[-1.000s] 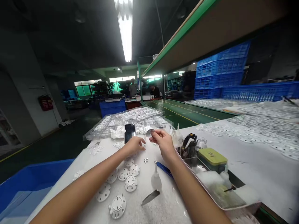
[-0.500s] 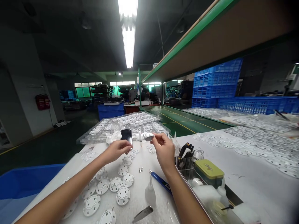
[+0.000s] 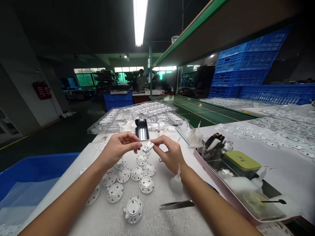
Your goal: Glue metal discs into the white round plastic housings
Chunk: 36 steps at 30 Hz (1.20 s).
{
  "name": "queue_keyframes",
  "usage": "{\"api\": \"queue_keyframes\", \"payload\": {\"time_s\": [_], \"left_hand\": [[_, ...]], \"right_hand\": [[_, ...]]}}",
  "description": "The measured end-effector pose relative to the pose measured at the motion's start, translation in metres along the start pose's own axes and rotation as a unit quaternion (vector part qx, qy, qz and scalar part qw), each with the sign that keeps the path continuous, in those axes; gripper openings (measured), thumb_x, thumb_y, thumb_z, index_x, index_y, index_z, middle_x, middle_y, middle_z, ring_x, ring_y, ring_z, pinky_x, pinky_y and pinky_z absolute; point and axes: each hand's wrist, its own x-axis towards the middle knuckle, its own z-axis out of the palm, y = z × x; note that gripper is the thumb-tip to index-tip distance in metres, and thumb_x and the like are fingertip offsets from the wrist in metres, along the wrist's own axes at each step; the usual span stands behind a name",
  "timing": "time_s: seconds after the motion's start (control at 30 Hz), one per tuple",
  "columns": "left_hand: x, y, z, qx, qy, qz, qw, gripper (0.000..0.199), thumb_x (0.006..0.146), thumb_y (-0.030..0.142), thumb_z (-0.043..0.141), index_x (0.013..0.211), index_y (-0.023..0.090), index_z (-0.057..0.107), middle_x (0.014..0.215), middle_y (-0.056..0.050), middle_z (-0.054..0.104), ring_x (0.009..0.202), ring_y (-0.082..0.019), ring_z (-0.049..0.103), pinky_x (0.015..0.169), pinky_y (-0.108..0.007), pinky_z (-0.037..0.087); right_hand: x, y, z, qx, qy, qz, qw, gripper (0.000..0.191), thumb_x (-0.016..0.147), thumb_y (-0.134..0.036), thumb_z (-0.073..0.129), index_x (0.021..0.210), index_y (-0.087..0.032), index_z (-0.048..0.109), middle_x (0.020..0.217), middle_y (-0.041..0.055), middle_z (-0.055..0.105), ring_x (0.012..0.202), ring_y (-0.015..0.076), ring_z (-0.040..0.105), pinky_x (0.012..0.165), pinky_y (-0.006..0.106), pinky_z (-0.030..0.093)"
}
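Between the thumb and fingers of my right hand is a small white part, held tilted over the white work surface. My left hand is just left of that part, its fingers curled and the thumb near the index finger; whether it pinches something tiny is too small to tell. Below and between the hands stand several round white discs with dark spots. Metal tweezers and a translucent squeeze bottle are beside my right forearm.
A black phone lies beyond my hands, before bagged trays of white parts. At right is a tool box with a yellow-green tin. A blue bin stands left; a green-edged shelf hangs overhead.
The view has tilted down and shifted. My right hand has turned the white part to a steeper tilt, and my left hand has come closer to it.
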Motion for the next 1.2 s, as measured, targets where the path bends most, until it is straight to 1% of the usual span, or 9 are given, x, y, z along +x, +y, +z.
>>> {"api": "queue_keyframes", "payload": {"time_s": [0.13,0.23,0.37,0.47,0.6,0.8,0.93,1.03,1.2], "left_hand": [[0.001,-0.003,0.004,-0.042,0.022,0.007,0.999,0.016,0.080,0.036,0.074,0.086,0.020,0.074,0.076,-0.002,0.067,0.068,-0.011,0.059,0.067,-0.024,0.049],[0.002,-0.003,0.008,-0.076,0.039,-0.001,0.996,0.018,0.077,0.034,0.078,0.089,0.021,0.075,0.073,-0.001,0.067,0.066,-0.011,0.059,0.066,-0.023,0.049],[0.001,-0.003,0.009,-0.112,0.053,-0.007,0.992,0.022,0.069,0.033,0.084,0.083,0.019,0.076,0.067,-0.002,0.067,0.062,-0.011,0.057,0.063,-0.025,0.049],[0.002,-0.004,0.010,-0.124,0.052,0.000,0.991,0.023,0.070,0.034,0.083,0.086,0.018,0.078,0.069,-0.003,0.068,0.063,-0.012,0.058,0.067,-0.028,0.050],[0.002,-0.006,0.011,-0.130,0.038,0.005,0.991,0.023,0.071,0.033,0.082,0.089,0.019,0.077,0.072,-0.003,0.069,0.065,-0.013,0.058,0.066,-0.029,0.050],[0.001,-0.008,0.012,-0.133,0.019,0.014,0.991,0.015,0.073,0.030,0.081,0.081,0.019,0.075,0.072,-0.001,0.065,0.064,-0.010,0.056,0.061,-0.023,0.047],[-0.001,-0.009,0.017,-0.110,-0.004,0.029,0.994,0.011,0.075,0.027,0.079,0.079,0.020,0.072,0.085,-0.001,0.063,0.079,-0.012,0.058,0.072,-0.024,0.050],[-0.004,-0.006,0.021,-0.084,-0.001,0.042,0.996,0.013,0.078,0.029,0.076,0.077,0.019,0.067,0.089,-0.001,0.058,0.085,-0.013,0.058,0.076,-0.025,0.050],[-0.009,-0.004,0.027,-0.013,0.014,0.083,0.996,0.014,0.083,0.031,0.071,0.082,0.019,0.062,0.100,-0.004,0.059,0.095,-0.018,0.059,0.084,-0.031,0.051]], "right_hand": [[-0.002,0.000,0.002,-0.016,0.014,-0.046,0.999,0.015,0.088,-0.009,0.057,0.095,-0.022,0.056,0.083,0.0028,0.067,0.080,0.0164,0.069,0.068,0.029,0.057],[-0.003,0.001,0.001,-0.018,0.036,-0.084,0.996,0.025,0.086,-0.006,0.058,0.098,-0.024,0.047,0.086,0.0023,0.066,0.089,0.0181,0.071,0.072,0.031,0.060],[-0.003,0.000,-0.004,-0.020,0.045,-0.132,0.990,0.035,0.083,-0.002,0.059,0.100,-0.026,0.041,0.088,0.0017,0.066,0.089,0.0196,0.071,0.073,0.036,0.062],[-0.001,-0.003,-0.007,-0.027,0.041,-0.146,0.988,0.037,0.080,0.001,0.060,0.099,-0.025,0.042,0.087,0.0016,0.066,0.087,0.0199,0.072,0.071,0.036,0.062],[0.000,-0.005,-0.005,-0.026,0.057,-0.144,0.988,0.036,0.081,-0.001,0.061,0.102,-0.025,0.043,0.085,0.0016,0.065,0.087,0.0190,0.072,0.072,0.035,0.063],[-0.001,-0.010,-0.003,-0.030,0.057,-0.141,0.988,0.035,0.080,-0.001,0.061,0.101,-0.024,0.045,0.082,0.0007,0.064,0.085,0.0176,0.071,0.073,0.033,0.063],[-0.001,-0.011,-0.002,-0.034,0.055,-0.135,0.989,0.032,0.080,-0.002,0.062,0.098,-0.024,0.046,0.079,-0.0007,0.063,0.081,0.0169,0.072,0.071,0.031,0.062],[-0.001,-0.011,-0.001,-0.039,0.065,-0.119,0.990,0.029,0.081,-0.004,0.062,0.095,-0.025,0.046,0.076,-0.0027,0.061,0.080,0.0162,0.071,0.070,0.029,0.062],[-0.004,-0.014,0.001,-0.041,0.097,-0.042,0.994,0.025,0.081,-0.008,0.062,0.091,-0.025,0.047,0.074,-0.0040,0.058,0.074,0.0145,0.069,0.068,0.027,0.060]]}}
